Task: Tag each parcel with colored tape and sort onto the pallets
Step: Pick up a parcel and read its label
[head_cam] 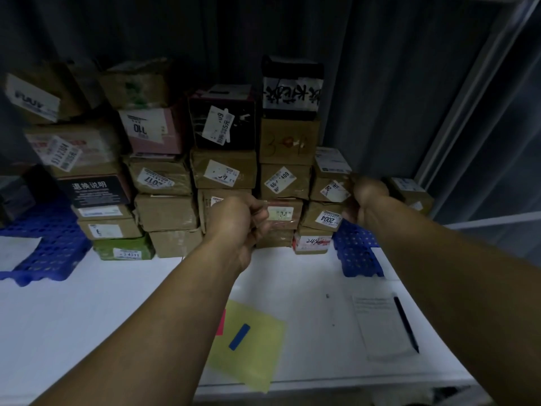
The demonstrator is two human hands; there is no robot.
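Note:
Many taped cardboard parcels (222, 168) stand stacked at the back of the white table (87, 303). My left hand (237, 224) is curled, its fingers gripping the left end of a brown parcel with a pale label (282, 213) low in the stack. My right hand (366, 200) is curled against the right ends of the parcel marked "2004" (323, 219) and the parcel above it (330, 187); which one it grips I cannot tell. A blue tape strip (239, 336) and a pink strip (220, 322) lie on a yellow sheet (257, 356).
Blue plastic pallets sit at the left (44, 253) and the right (357, 253) of the stack. A white paper (380, 326) with a dark pen (405, 323) lies at the front right. Dark curtains hang behind.

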